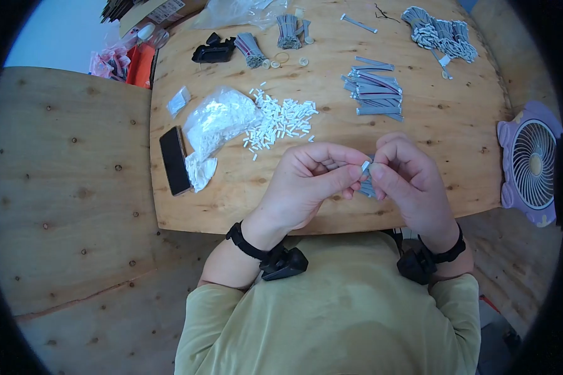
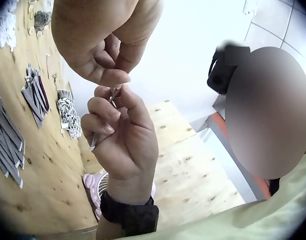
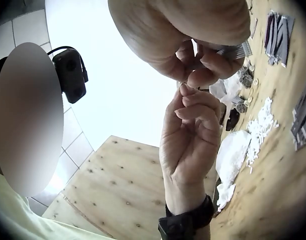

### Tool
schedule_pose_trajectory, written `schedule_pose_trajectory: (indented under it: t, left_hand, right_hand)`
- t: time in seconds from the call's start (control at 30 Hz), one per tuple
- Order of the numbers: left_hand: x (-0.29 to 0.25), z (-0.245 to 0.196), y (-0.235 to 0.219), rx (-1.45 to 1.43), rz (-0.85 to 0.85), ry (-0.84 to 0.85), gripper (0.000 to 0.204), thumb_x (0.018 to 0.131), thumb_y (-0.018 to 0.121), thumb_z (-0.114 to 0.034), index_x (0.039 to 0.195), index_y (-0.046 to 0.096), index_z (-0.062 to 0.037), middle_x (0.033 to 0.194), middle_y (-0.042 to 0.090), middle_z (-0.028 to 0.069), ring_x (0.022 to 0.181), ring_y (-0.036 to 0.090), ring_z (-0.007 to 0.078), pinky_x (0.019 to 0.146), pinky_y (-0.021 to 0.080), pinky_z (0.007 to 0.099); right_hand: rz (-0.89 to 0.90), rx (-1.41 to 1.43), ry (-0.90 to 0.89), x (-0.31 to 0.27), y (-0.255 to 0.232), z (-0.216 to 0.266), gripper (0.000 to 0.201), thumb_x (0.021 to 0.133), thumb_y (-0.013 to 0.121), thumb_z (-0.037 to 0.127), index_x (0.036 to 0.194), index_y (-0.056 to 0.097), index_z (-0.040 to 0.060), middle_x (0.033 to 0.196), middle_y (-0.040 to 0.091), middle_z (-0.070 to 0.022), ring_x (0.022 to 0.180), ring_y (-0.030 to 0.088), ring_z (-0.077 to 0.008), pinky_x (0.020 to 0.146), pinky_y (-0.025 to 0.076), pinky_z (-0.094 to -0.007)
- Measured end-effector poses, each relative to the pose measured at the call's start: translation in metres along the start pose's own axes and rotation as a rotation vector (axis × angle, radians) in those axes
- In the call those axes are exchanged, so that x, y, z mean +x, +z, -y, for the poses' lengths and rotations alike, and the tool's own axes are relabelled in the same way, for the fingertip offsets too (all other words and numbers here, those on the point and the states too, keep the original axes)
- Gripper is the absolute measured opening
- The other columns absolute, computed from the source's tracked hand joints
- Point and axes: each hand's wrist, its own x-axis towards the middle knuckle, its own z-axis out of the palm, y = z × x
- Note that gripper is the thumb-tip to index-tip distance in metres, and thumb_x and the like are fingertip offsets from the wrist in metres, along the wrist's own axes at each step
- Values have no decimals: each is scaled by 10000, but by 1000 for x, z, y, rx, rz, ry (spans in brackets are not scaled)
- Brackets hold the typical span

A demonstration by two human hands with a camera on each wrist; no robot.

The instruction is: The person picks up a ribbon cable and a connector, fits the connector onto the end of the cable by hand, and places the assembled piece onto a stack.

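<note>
Over the table's front edge my two hands meet fingertip to fingertip. Thumb and index finger of the left hand (image 1: 309,181) pinch a small white plastic connector (image 1: 365,166). Just beside it, the right hand (image 1: 413,181) pinches the end of a grey flat ribbon cable (image 3: 235,51), which passes under its curled fingers. Fingertips hide most of the join between connector and cable. Further grey cables (image 1: 366,186) show below the hands. A pile of small white pieces (image 1: 281,119) lies left of them, and a stack of grey ribbon cables (image 1: 375,90) lies beyond.
A clear plastic bag (image 1: 222,119) of white pieces and a phone (image 1: 176,160) lie at the left. Bundled cables (image 1: 441,34) are at the back right, with more bundles (image 1: 251,50) and a black object (image 1: 214,50) at the back. A purple fan (image 1: 532,164) stands right.
</note>
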Motion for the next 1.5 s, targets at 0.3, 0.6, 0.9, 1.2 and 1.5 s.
schedule_pose_trajectory:
  t: [0.3, 0.6, 0.9, 1.2, 1.5]
  left_hand:
    - [0, -2, 1, 28, 8, 0, 139, 769, 566, 18, 908, 578, 23, 798, 610, 99, 660, 571, 121, 574, 474, 220]
    - [2, 0, -2, 28, 15, 7, 143, 772, 565, 18, 914, 579, 15, 807, 612, 108, 671, 576, 125, 577, 477, 224]
    - [7, 3, -6, 52, -5, 41, 145, 778, 561, 11, 922, 580, 9, 813, 617, 106, 693, 582, 120, 580, 470, 213]
    - [12, 6, -9, 66, -25, 84, 146, 782, 572, -15, 926, 580, 9, 814, 610, 62, 686, 559, 79, 575, 456, 193]
    - [13, 6, -11, -9, -26, 66, 158, 779, 550, 23, 936, 569, 15, 807, 615, 106, 696, 589, 123, 566, 471, 202]
  right_hand:
    - [-3, -30, -23, -1, 0, 0, 63, 822, 510, 68, 787, 471, 32, 826, 385, 1, 666, 422, -35, 538, 385, -176]
    - [-1, -9, -16, 1, 0, 0, 89, 834, 504, 100, 784, 473, 34, 778, 409, 10, 604, 441, -36, 525, 383, -176]
    - [-14, -12, -26, 7, -1, -4, 98, 838, 501, 111, 785, 475, 32, 775, 419, 5, 601, 446, -36, 523, 381, -177]
    - [14, 8, 76, 15, -4, -5, 80, 843, 485, 102, 785, 464, 50, 718, 422, 26, 562, 426, -31, 492, 346, -177]
    - [4, -27, 24, 17, -4, -8, 84, 837, 500, 116, 793, 484, 46, 715, 444, 27, 578, 442, -26, 505, 365, -169]
